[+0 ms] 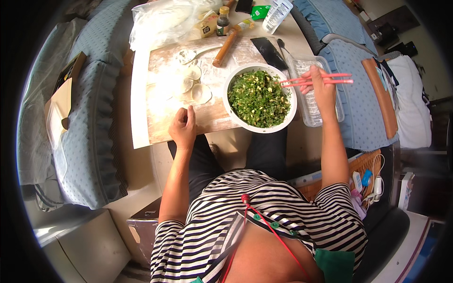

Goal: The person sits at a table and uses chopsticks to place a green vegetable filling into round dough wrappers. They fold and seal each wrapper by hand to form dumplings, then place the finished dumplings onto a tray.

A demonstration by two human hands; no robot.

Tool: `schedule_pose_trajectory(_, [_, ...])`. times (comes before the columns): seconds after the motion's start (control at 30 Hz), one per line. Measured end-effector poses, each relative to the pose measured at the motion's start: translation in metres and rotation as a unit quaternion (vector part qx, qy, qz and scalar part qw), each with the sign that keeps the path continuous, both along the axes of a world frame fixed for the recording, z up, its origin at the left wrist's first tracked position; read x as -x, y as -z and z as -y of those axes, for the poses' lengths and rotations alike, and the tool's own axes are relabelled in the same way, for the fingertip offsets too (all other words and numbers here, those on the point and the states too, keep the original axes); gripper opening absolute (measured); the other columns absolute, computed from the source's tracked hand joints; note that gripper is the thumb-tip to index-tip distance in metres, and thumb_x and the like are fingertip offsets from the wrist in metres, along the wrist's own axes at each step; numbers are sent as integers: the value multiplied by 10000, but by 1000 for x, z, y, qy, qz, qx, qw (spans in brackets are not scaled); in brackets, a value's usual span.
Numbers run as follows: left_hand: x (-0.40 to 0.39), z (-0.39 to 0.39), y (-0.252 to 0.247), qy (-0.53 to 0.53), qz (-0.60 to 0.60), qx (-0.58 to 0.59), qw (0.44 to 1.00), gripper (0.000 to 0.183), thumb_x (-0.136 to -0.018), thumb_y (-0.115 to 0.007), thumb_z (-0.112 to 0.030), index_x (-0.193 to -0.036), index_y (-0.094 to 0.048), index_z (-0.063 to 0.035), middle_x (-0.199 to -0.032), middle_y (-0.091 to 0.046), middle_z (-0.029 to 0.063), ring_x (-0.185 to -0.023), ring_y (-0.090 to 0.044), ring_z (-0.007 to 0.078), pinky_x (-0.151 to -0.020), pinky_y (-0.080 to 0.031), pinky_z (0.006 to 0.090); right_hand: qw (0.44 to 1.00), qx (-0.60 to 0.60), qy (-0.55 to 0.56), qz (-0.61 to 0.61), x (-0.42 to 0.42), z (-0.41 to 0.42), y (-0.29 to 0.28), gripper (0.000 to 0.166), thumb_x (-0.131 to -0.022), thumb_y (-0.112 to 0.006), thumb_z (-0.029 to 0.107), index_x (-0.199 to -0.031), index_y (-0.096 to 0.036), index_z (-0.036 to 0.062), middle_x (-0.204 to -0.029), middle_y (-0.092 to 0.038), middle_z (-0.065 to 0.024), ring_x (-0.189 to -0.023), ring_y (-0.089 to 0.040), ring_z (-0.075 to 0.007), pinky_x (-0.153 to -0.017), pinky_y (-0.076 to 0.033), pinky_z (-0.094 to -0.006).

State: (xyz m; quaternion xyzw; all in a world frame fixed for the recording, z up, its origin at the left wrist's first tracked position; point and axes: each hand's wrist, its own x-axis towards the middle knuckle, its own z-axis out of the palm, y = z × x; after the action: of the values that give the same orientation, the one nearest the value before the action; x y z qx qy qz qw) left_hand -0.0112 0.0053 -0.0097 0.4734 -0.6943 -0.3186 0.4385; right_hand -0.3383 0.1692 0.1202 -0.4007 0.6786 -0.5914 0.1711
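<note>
My right hand [318, 83] holds a pair of red chopsticks [332, 81], their tips pointing left over the right rim of a white bowl [231, 111]. Chopped green filling with small pale yellow bits [260, 99] fills the bowl. My left hand [184, 127] is curled, thumb side up, at the near edge of a floured wooden board [212, 116]; whether anything is inside it cannot be seen. Several round dough wrappers [201, 93] lie on the board beyond it, partly washed out by glare. A wooden rolling pin [225, 47] rests past the bowl.
A clear plastic tray [313, 115] stands right of the bowl, beneath my right hand. A dark cleaver blade [269, 53], a floury spoon [185, 56], a sauce bottle [223, 22], a plastic bag [162, 21] and a white tube [277, 16] lie or stand farther back. Blue-covered seats flank the table.
</note>
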Motion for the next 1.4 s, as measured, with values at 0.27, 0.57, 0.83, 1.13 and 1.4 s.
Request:
schedule_pose_trajectory(0.27, [2, 2, 4, -5, 18, 11, 1000, 365, -924, -651, -245, -651, -509, -49, -526, -481, 51, -457, -424, 148, -478, -368, 305, 999, -19, -29, -37, 40, 28, 4, 472, -1016, -487, 373, -850, -614, -51, -716, -666, -144, -561, -641, -145, -493, -520, -235])
schedule_pose_trajectory(0.57, [0, 1, 3, -6, 13, 0, 1000, 362, -926, -648, -251, -653, -514, -55, -529, -496, 55, -457, -440, 151, -479, -374, 308, 995, -84, 46, 31, 12, -14, 14, 466, -999, -523, 364, -818, -618, -55, -677, -658, -136, -527, -646, -158, -453, -522, -248])
schedule_pose_trajectory(0.83, [-1, 1, 2, 0, 6, 5, 1000, 353, -922, -653, -248, -659, -520, -52, -528, -486, 53, -461, -422, 143, -483, -371, 304, 988, -128, 50, 73, -26, -25, 4, 512, -1003, -491, 428, -843, -616, -42, -677, -641, -124, -523, -638, -161, -475, -536, -250])
schedule_pose_trajectory(1.13, [-2, 1, 2, -1, 18, 3, 1000, 351, -919, -657, -254, -666, -521, -52, -551, -503, 59, -476, -437, 153, -493, -384, 304, 997, 2, 42, 61, -42, 5, -23, 493, -1012, -491, 391, -859, -620, -59, -722, -654, -132, -565, -652, -151, -495, -537, -236])
schedule_pose_trajectory(1.4, [1, 0, 2, -1, 14, -1, 1000, 357, -920, -652, -260, -660, -522, -52, -534, -496, 56, -464, -429, 157, -491, -384, 310, 989, -15, -110, 102, -58, 2, 1, 424, -1026, -477, 340, -938, -625, -48, -785, -676, -149, -595, -655, -153, -495, -526, -233])
